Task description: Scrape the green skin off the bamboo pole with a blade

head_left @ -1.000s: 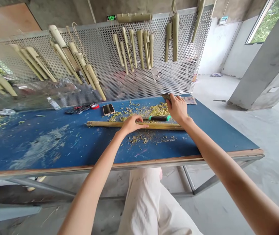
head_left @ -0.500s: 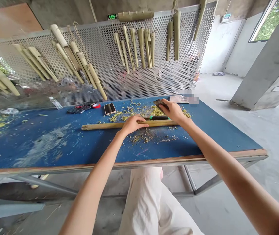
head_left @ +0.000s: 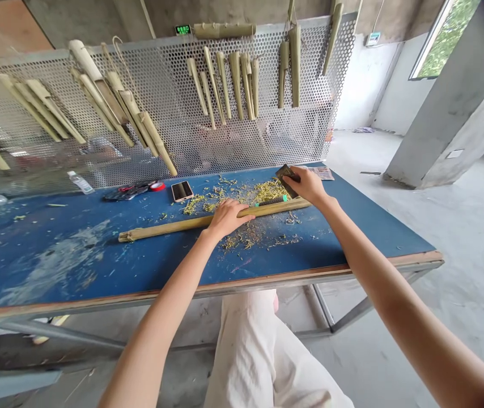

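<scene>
A long bamboo pole (head_left: 169,229) lies aslant on the blue table, its left end nearer to me. My left hand (head_left: 229,217) is wrapped over the pole's middle, thumb on the near side. Close to the pole's right end, my right hand (head_left: 308,184) grips a dark flat sheet (head_left: 287,180) that looks like sandpaper. Whether the sheet touches the bamboo I cannot tell. Just behind the pole lies a tool with a black handle (head_left: 271,201) and green ends, partly hidden. Yellow-green shavings (head_left: 267,189) are scattered around it.
Behind the pole lie a phone (head_left: 182,191), red tape (head_left: 157,186), a dark bundle (head_left: 129,190) and a clear bottle (head_left: 80,182). Printed paper (head_left: 323,173) lies at the back right. Bamboo pieces hang on a perforated metal screen (head_left: 182,136). The table's front edge (head_left: 259,281) is near my legs.
The bamboo pole has turned, its left end coming towards me and its right end going away. My right hand has shifted slightly with the dark sheet. The camera view has swung a little right.
</scene>
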Demonstrator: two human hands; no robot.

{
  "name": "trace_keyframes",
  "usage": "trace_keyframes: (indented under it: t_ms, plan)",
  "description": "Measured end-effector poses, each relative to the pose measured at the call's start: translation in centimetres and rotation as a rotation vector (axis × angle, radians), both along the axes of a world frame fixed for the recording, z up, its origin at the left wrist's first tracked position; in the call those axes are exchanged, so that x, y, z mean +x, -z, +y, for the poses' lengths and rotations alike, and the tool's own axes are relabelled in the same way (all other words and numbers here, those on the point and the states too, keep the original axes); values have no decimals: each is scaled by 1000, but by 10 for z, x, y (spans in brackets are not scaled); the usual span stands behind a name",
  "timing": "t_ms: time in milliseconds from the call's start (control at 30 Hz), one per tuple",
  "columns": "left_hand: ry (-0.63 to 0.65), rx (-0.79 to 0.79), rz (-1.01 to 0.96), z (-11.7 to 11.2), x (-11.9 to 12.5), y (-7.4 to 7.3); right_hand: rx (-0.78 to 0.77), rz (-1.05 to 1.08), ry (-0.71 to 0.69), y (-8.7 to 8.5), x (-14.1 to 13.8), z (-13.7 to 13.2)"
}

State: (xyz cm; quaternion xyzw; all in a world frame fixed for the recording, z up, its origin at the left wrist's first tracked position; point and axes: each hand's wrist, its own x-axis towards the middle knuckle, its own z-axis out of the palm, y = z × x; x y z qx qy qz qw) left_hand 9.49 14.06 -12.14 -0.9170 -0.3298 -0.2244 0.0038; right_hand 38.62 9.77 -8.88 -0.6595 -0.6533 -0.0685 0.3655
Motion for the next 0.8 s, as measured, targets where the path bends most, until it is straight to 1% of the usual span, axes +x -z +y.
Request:
trace_keyframes:
  t_ms: [67,200,300,433,533,633,700,800]
  plan:
    - [22,7,10,0,2,1,6,5,12,0,0,0]
    - [58,-19,-13,0,2,1,35,-3,-7,2,-6,-2]
    - [29,7,7,1,-5,-4,78,-26,7,4,-6,-4]
    - [-30,81,92,3,-14,-8,128,-28,71,6,0,-3]
    - [-30,92,113,4,-12,-6,77,-38,74,4,6,-1]
    - [-20,56,77,4,-6,-2,-10,26,89,2,9,0]
    - [-15,30,58,4,-3,1,-56,114,27,3,10,1]
    - [-15,24,84,3,0,2,-135,237,-186,8,10,5]
